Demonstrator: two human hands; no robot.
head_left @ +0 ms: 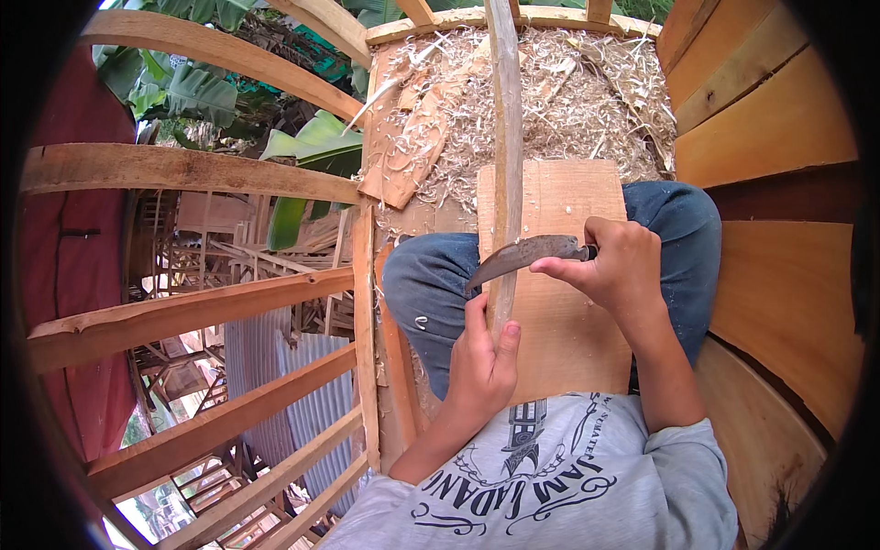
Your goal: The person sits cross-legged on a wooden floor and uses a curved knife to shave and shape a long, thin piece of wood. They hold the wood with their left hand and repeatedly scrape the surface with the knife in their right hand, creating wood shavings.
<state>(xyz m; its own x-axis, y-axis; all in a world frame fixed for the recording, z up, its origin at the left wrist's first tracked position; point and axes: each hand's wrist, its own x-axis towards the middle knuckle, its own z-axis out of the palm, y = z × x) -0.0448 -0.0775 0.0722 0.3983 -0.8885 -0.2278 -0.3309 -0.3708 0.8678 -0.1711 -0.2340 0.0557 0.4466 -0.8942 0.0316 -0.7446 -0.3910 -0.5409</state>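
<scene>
My left hand [484,365] is closed round the near end of a long, pale wooden pole [507,147], which runs straight away from me to the top of the view. In my right hand [616,268] is a knife with a broad, curved, dark blade [524,258]; the fist hides most of its handle. The blade lies crosswise over the pole, just beyond my left hand, its tip toward the left. Under both, a flat wooden board [561,344] rests across my lap between my jeans-clad knees.
Curly wood shavings [587,101] cover the floor ahead, with a flat wood piece [426,147] among them. Plank walls [779,302] close off the right. Slatted rails [192,321] stand on the left, with banana leaves [316,142] and corrugated sheet metal [302,376] beyond them.
</scene>
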